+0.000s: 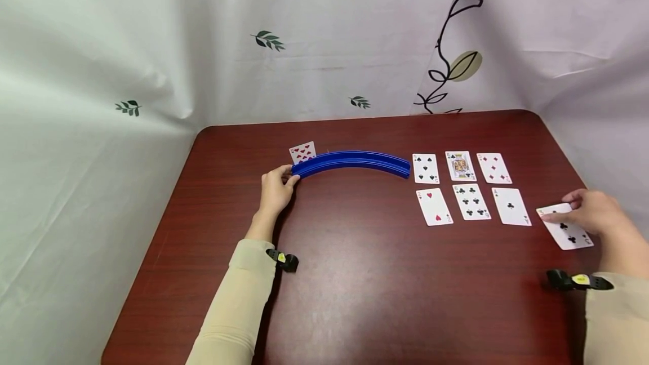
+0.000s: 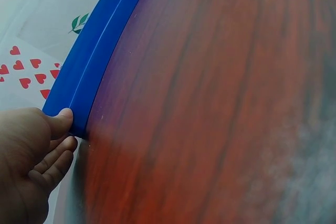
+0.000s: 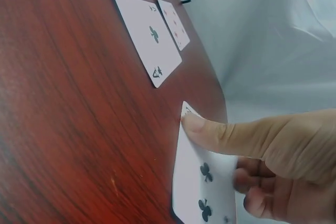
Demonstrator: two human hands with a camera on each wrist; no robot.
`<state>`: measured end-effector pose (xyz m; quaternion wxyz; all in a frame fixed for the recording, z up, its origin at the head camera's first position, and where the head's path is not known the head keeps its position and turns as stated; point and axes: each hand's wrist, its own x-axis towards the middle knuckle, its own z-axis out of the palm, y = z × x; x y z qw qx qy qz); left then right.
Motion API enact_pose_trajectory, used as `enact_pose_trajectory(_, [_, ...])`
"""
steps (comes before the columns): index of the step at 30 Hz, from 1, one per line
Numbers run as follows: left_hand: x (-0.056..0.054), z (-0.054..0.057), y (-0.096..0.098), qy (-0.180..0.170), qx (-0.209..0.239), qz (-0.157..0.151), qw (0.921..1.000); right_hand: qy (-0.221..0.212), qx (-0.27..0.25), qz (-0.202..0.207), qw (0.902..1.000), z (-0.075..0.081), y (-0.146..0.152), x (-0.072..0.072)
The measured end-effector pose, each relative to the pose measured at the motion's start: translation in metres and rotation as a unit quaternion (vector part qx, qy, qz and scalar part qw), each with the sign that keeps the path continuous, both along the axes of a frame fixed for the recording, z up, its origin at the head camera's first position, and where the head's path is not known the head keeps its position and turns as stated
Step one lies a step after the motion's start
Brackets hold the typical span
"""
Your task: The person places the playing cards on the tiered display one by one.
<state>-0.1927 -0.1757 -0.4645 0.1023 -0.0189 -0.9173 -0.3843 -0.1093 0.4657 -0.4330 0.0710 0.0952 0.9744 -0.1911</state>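
Note:
My left hand (image 1: 276, 189) pinches the left end of a blue curved track piece (image 1: 350, 159), its thumb on the near side in the left wrist view. Behind that end, a hearts playing card (image 1: 302, 150) is partly covered by the track. At the table's right side my right hand (image 1: 595, 213) holds the three of clubs (image 1: 572, 241). In the right wrist view the thumb (image 3: 195, 124) presses on the card's face near one corner, and the other fingers curl at its far edge. The ace of clubs (image 1: 511, 213) lies just left of that card.
Face-up cards form two rows right of the track: a black five (image 1: 425, 168), a king (image 1: 460, 165) and a five of diamonds (image 1: 494, 168) behind, a two of hearts (image 1: 434, 207) and six of clubs (image 1: 472, 201) in front. White curtains (image 1: 329, 44) surround the reddish-brown table (image 1: 385, 286).

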Motion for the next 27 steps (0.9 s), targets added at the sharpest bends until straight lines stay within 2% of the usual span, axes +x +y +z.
enact_pose_trajectory(7, [0.000, 0.000, 0.000, 0.002, 0.001, 0.000, 1.0000, -0.003, -0.002, 0.030, 0.9996, 0.000, 0.003, 0.003])
enact_pose_trajectory(11, [-0.001, 0.000, 0.000, 0.005, 0.004, -0.001, 1.0000, 0.008, -0.006, 0.024, 0.9997, 0.001, 0.003, 0.003])
enact_pose_trajectory(16, [0.000, 0.000, -0.001, 0.003, 0.005, -0.001, 1.0000, 0.059, -0.019, 0.037, 0.9974, 0.008, -0.001, -0.002])
enact_pose_trajectory(21, [0.000, 0.001, -0.001, 0.000, 0.004, -0.003, 1.0000, 0.129, -0.041, 0.054, 0.9893, 0.016, -0.011, -0.009])
enact_pose_trajectory(27, [0.000, 0.000, -0.001, 0.000, 0.006, -0.004, 1.0000, 0.182, -0.031, 0.025, 0.9825, 0.023, -0.024, -0.017])
